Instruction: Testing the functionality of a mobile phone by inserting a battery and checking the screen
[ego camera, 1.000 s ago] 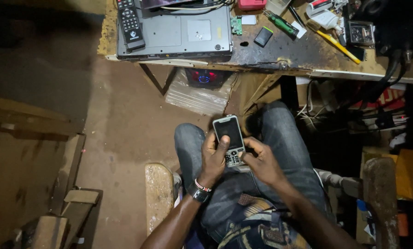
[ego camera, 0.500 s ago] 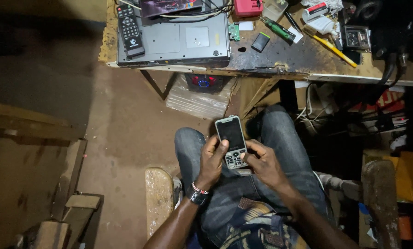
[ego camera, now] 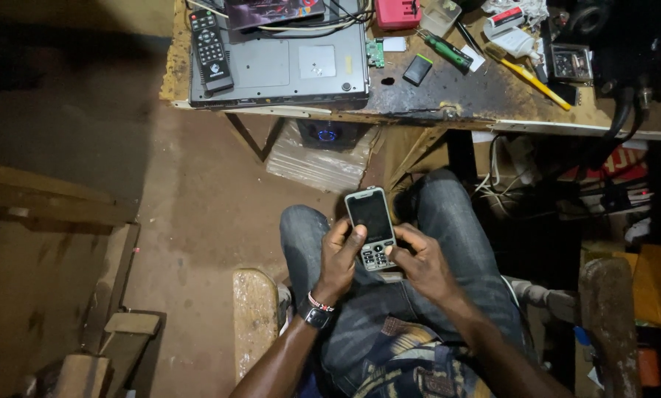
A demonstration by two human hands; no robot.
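Left thumb [ego camera: 357, 234] laid across the lower edge of the screen, remaining fingers curled behind the body; left hand [ego camera: 339, 259] thus closed around the keypad phone [ego camera: 371, 227] from its left side, wristwatch [ego camera: 317, 315] and a bead band at the wrist; right hand [ego camera: 424, 264] closed on the phone's lower right edge, thumb over the keypad, presumably for pressing keys while the other hand steadies. Phone held upright over the lap, between the knees of the blue jeans [ego camera: 448, 221], screen dark and tilted toward the head, well short of the workbench [ego camera: 448, 99] front edge. On the bench, at the left corner: grey flat device [ego camera: 286, 70] with a black remote control [ego camera: 210, 48] lying on its left end; near the middle, small green circuit board [ego camera: 376, 53], dark battery-like slab [ego camera: 418, 70], green-handled screwdriver [ego camera: 445, 50]; toward the right, yellow-handled tool [ego camera: 533, 79]. Containers: clear plastic box [ego camera: 440, 15] at the back edge, contents not resolvable; red case [ego camera: 397, 12] beside it, shut; under the bench, wrapped parcel [ego camera: 315, 158], contents unclear.
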